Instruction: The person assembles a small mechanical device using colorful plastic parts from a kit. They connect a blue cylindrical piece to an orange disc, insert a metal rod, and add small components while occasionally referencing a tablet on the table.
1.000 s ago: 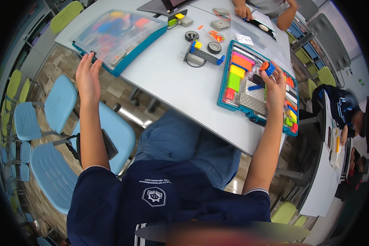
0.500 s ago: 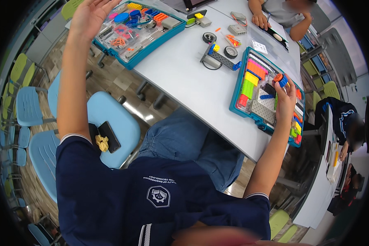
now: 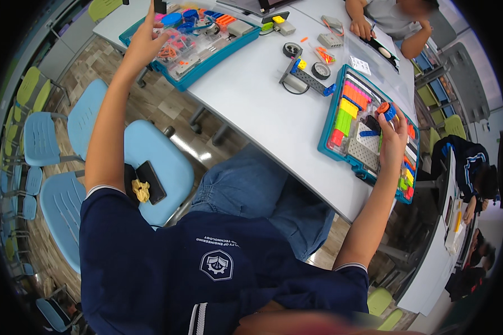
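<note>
Seen from the head camera, a person in a navy shirt (image 3: 167,268) works at a white table (image 3: 251,106), the right hand's (image 3: 394,142) thumb and fingers clamped on an orange-and-blue piece (image 3: 390,114) above the teal case on the right (image 3: 325,145), its rows of colored bricks (image 3: 346,114) beside a grey perforated plate (image 3: 362,152). The left hand (image 3: 142,47) reaches up over the near left side of a second teal case (image 3: 194,78), index finger raised and apart from the thumb, next to a small black part (image 3: 160,6) at the upper edge of the view; whether the fingers grip it cannot be told. Between the cases lie a partly built grey-and-blue model (image 3: 313,82) and two black-rimmed wheels (image 3: 321,70), one on its left, one on its right, with grey blocks (image 3: 330,41) farther back. At the far right, a co-worker's hand (image 3: 361,29) rests near a dark tablet-like object (image 3: 383,51). Near left, a pale blue chair (image 3: 170,142) holds a dark phone-like slab (image 3: 152,183) and a crumpled yellow item (image 3: 141,191)
</note>
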`<state>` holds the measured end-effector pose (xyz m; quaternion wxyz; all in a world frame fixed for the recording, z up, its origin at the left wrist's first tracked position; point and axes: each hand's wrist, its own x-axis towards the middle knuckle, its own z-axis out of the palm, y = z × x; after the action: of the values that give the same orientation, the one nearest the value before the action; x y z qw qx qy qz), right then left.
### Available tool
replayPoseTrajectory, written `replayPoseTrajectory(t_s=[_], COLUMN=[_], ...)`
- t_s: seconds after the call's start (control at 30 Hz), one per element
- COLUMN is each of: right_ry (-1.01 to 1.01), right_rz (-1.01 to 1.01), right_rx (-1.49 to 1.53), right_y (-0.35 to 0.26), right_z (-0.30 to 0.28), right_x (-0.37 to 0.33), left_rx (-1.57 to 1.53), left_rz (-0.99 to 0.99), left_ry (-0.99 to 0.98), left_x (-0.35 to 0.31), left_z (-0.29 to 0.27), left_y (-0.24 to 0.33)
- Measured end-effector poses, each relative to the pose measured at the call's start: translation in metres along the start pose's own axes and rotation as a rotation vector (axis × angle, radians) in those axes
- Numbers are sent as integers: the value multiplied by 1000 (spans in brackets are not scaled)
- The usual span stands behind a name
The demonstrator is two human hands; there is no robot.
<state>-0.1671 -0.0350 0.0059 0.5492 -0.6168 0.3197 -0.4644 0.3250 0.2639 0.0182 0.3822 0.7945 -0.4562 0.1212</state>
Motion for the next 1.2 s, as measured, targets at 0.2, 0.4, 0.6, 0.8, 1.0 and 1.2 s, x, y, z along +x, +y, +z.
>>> replayPoseTrajectory(t_s=[0.2, 0.4, 0.6, 0.8, 1.0, 1.2], right_ry=[15, 69, 37, 44, 52, 61], right_rz=[8, 21, 4, 13, 16, 12], right_rx=[-15, -66, -28, -11, -15, -99], right_y=[1, 4, 5, 1, -2, -3], right_z=[0, -10, -16, -14, -12, -13], right_x=[1, 6, 7, 5, 4, 6], left_rx=[272, 371, 495, 510, 396, 351], left_rz=[-11, -143, -72, -133, -129, -229], left_ry=[-38, -173, -245, -467, -524, -627], left_x=[3, 23, 42, 55, 65, 68], left_z=[24, 27, 28, 27, 31, 28], left_y=[1, 10, -3, -13, -23, -10])
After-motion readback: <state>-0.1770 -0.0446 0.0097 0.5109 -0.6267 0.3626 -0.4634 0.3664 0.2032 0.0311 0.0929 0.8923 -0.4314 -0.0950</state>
